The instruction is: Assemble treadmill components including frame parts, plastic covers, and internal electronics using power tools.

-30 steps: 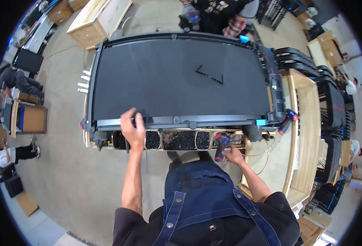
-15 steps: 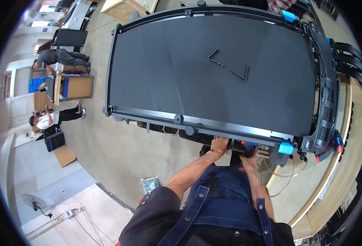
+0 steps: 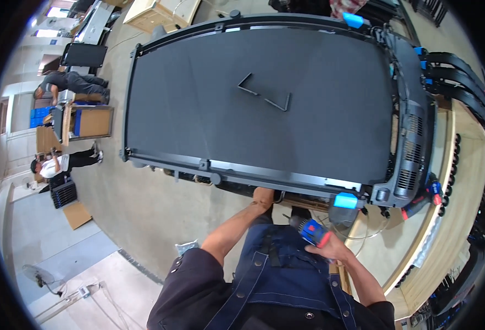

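Observation:
A treadmill (image 3: 198,121) with a wide black belt lies in front of me. My left hand (image 3: 263,197) reaches in at its near side rail, and its fingers are hidden beneath the edge. Lower and to the right, my right hand (image 3: 333,247) grips a blue, black and red cordless drill (image 3: 311,231) in front of my apron, apart from the treadmill. The drill's nose points up and left. Two black L-shaped hex keys, one of them the left hex key (image 3: 247,84), rest on the belt.
A wooden workbench (image 3: 462,181) runs along the right, with a second red and blue power tool (image 3: 425,197) by the treadmill's motor cover (image 3: 410,148). Black curved parts (image 3: 456,74) stand beyond. A plastic bag (image 3: 186,246) lies on the floor. Two people are at the far left.
My right hand has drawn the drill back from under the near rail toward my body. My left hand stays at the rail. The whole view has shifted, moving the treadmill leftward.

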A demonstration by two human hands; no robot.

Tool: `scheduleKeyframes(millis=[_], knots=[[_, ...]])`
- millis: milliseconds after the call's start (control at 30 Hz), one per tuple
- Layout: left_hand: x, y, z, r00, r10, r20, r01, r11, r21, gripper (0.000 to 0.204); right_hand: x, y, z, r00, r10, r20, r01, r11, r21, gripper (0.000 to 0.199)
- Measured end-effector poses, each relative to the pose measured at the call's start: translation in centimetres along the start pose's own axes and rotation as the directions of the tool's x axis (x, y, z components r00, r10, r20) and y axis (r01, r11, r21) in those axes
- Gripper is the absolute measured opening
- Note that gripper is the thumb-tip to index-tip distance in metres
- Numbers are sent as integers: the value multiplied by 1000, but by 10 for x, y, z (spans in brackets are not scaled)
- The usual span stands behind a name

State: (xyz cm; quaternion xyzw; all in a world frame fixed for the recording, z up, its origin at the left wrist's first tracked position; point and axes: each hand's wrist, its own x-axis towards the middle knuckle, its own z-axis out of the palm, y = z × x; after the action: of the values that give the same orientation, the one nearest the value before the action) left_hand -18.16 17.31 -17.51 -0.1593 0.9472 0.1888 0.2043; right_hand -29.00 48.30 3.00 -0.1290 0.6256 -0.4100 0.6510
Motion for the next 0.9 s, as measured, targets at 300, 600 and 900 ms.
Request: scheduleKeyframes(millis=[300, 600, 900], knots=[[-8, 7, -31, 983, -164, 82, 177, 965, -193, 26, -13, -33, 1, 976, -147, -161, 128, 984, -121, 37], [-13, 25, -7, 996, -89, 1, 89, 995, -42, 20, -2, -51, 16, 965, -184, -189, 130, 956, -262, 33], [-18, -14, -13, 983, -7, -181, -51, 947, -318, 17, 4, -59, 22, 968, -195, -159, 135, 935, -329, 47]])
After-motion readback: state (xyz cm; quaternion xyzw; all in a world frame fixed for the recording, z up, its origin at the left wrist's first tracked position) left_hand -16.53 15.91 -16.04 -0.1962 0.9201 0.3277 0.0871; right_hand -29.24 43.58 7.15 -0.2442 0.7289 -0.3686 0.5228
